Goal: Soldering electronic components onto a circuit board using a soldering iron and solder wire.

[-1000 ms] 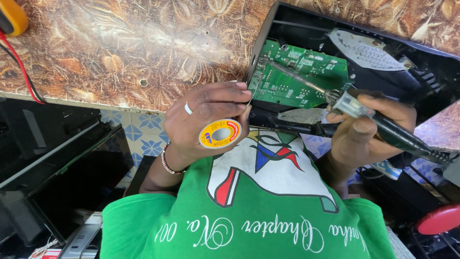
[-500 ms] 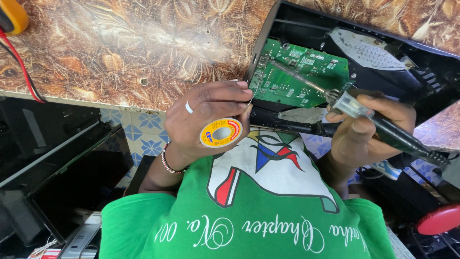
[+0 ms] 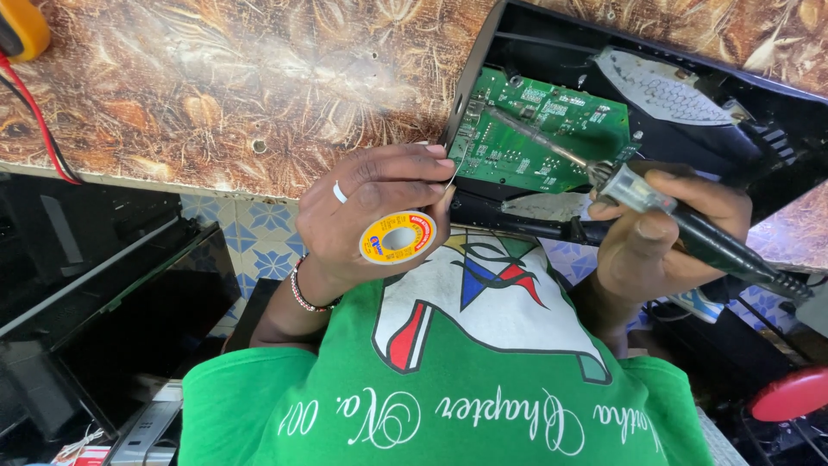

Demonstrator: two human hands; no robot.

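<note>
Here, left hand (image 3: 371, 216) fingers curl shut round a small yellow solder spool w/ red-ringed label (image 3: 398, 237), pinching a thin solder wire (image 3: 454, 173) that rises toward the near-left corner of the green circuit board (image 3: 539, 129); wire end too fine to make out. Right hand (image 3: 660, 233) is closed on a black-handled soldering iron w/ clear collar (image 3: 681, 220); its metal shaft reaches across the board, tip at the board's left part, contact unclear. Board sits inside an open black casing (image 3: 655, 60) at the counter's right near edge, casing cut off top right. Brown leaf-patterned counter (image 3: 241, 86); yellow meter w/ red lead (image 3: 21, 26) cropped at far-left corner.
</note>
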